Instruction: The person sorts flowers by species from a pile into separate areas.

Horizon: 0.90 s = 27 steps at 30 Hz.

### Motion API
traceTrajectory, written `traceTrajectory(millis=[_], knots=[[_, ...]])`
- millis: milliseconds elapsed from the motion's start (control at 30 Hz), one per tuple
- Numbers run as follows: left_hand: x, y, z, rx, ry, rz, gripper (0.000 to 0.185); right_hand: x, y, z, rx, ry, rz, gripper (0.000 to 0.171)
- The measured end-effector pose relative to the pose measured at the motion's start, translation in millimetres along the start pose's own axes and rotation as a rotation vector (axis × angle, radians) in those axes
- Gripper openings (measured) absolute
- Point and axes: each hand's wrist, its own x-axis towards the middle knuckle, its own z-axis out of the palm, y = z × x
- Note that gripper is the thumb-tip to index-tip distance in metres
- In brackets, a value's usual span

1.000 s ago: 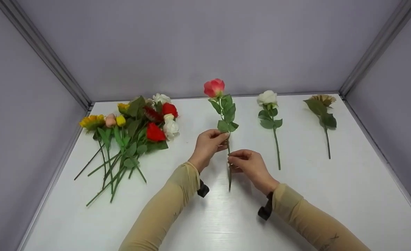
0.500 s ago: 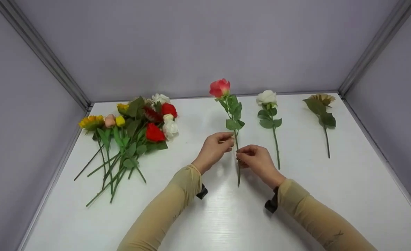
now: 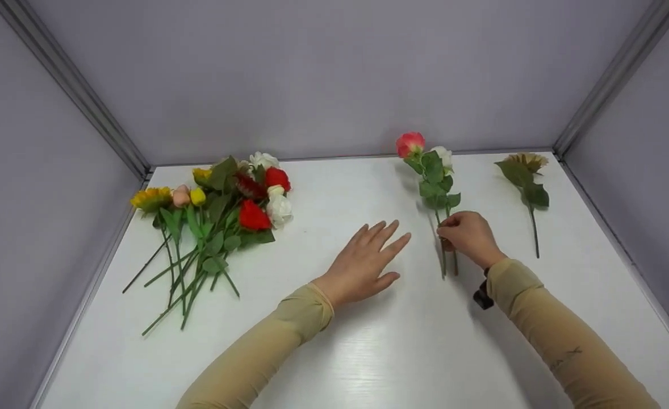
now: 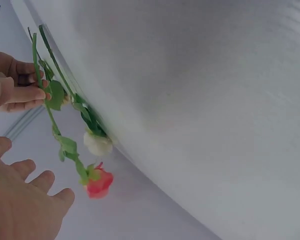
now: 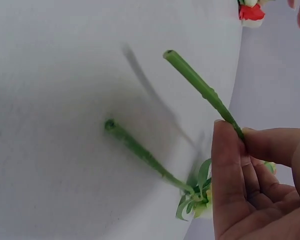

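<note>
My right hand (image 3: 468, 236) pinches the pink rose (image 3: 410, 144) by its thin green stem, just above the white rose (image 3: 442, 154) lying far right on the glossy white table (image 3: 368, 352). My left hand (image 3: 363, 262) hovers spread, holding nothing. The brown sunflower (image 3: 525, 163) is laid out; a tangled pile of flowers (image 3: 221, 204) remains unsorted at left.

Stems and blooms partly hiding

The right hand (image 3: 469, 236) is covering part of the pink rose's (image 3: 410, 144) stem; its leaves are masking most of the white rose (image 3: 443, 154). In the right wrist view, both blooms are lying out of sight, and the pile (image 5: 251, 11) is getting cropped by the top edge.
</note>
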Motion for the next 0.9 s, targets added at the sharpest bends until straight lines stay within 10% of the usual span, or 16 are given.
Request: traceTrajectory(millis=[900], knots=[[-2.1,22.4,15.0,-0.066,-0.113,0.12,0.075,13,23,-1,-0.259,0.025,-0.026,0.019]])
